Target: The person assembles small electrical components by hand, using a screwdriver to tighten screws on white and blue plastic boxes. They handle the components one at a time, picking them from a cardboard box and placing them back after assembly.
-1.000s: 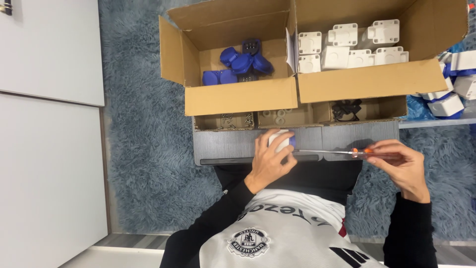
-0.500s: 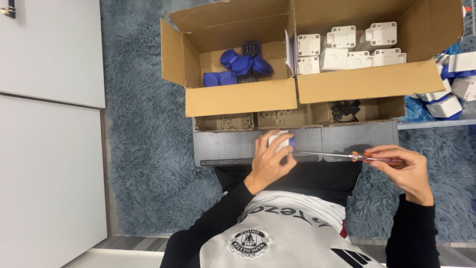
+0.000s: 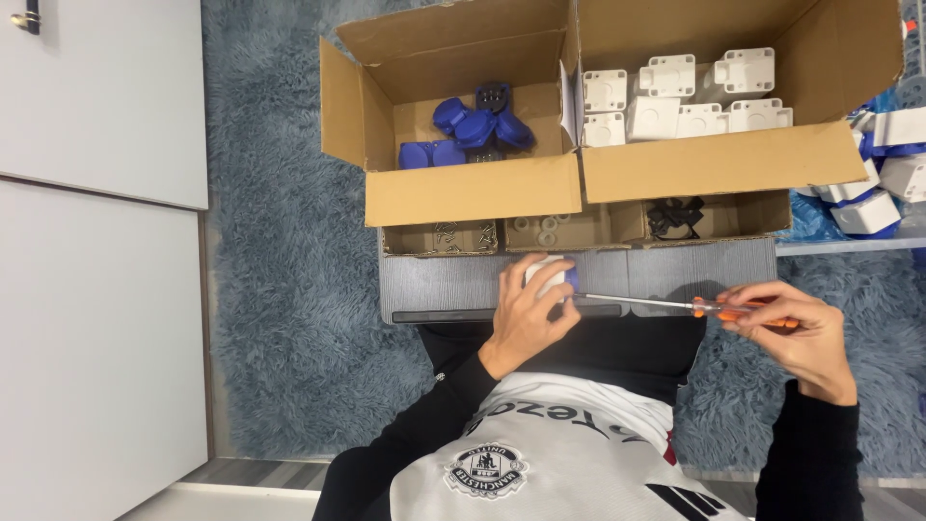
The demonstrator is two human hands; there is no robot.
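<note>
Head cam looking straight down: left hand (image 3: 533, 318) is wrapped around a small white-and-blue part (image 3: 552, 274), fingers curled over it, holding it on the grey board (image 3: 444, 285) across the lap. Right hand (image 3: 793, 333) pinches the orange handle of a screwdriver (image 3: 675, 305), shaft lying level with the tip right at the part. Compared with a second ago the right hand has slid out to the side and its fingers sit differently on the handle, while the left hasn't budged, so my read is the handle is being turned between the fingertips and a screw is going in (can't see the screw itself, the hand hides it).

Around it: blue parts box (image 3: 453, 135) and white parts box (image 3: 714, 96) sit just past the board, with a low cardboard tray (image 3: 579, 232) of screws, washers and black bits in front of them. More assembled white-and-blue units (image 3: 892, 164) are piled at the right edge. Nothing's really blocking the screwdriver.
</note>
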